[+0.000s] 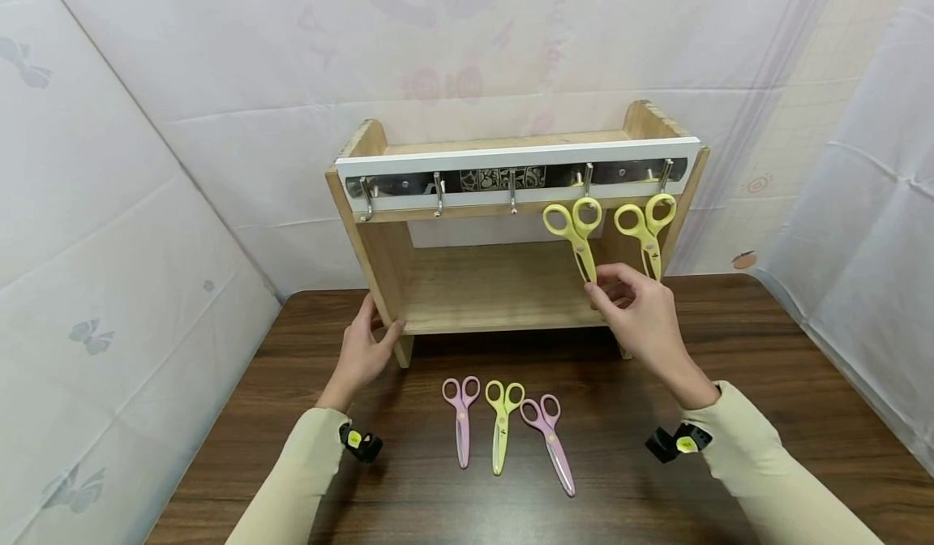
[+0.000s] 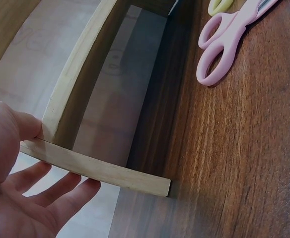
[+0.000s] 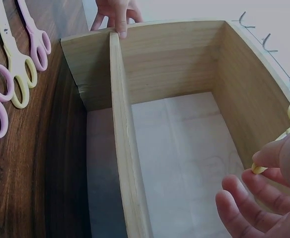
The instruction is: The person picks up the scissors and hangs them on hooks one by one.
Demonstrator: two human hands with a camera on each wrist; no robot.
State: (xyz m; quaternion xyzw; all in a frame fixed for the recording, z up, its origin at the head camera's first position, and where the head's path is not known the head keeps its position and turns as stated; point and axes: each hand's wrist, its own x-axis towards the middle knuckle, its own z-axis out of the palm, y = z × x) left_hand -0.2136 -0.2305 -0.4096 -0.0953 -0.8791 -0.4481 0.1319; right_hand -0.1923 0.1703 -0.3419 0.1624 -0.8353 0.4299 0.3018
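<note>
My right hand [image 1: 645, 314] pinches the blade end of a pair of yellow scissors [image 1: 576, 237], thumb against fingers. Its handle rings point up, one of them at the fourth hook [image 1: 588, 175] of the rack; whether that hook bears it I cannot tell. Another pair of yellow scissors [image 1: 646, 229] hangs from the rightmost hook [image 1: 666, 170], its tip behind my right hand. My left hand [image 1: 365, 354] grips the left side panel of the wooden shelf [image 1: 474, 285], thumb on the front and fingers outside, as the left wrist view shows.
On the dark wooden table [image 1: 292, 464], before the shelf, lie pink scissors [image 1: 463, 419], yellow scissors [image 1: 501, 423] and another pink pair [image 1: 550, 439]. The white hook rack [image 1: 452, 156] runs across the shelf's upper front. Pale cloth [image 1: 219, 107] covers the walls behind and beside.
</note>
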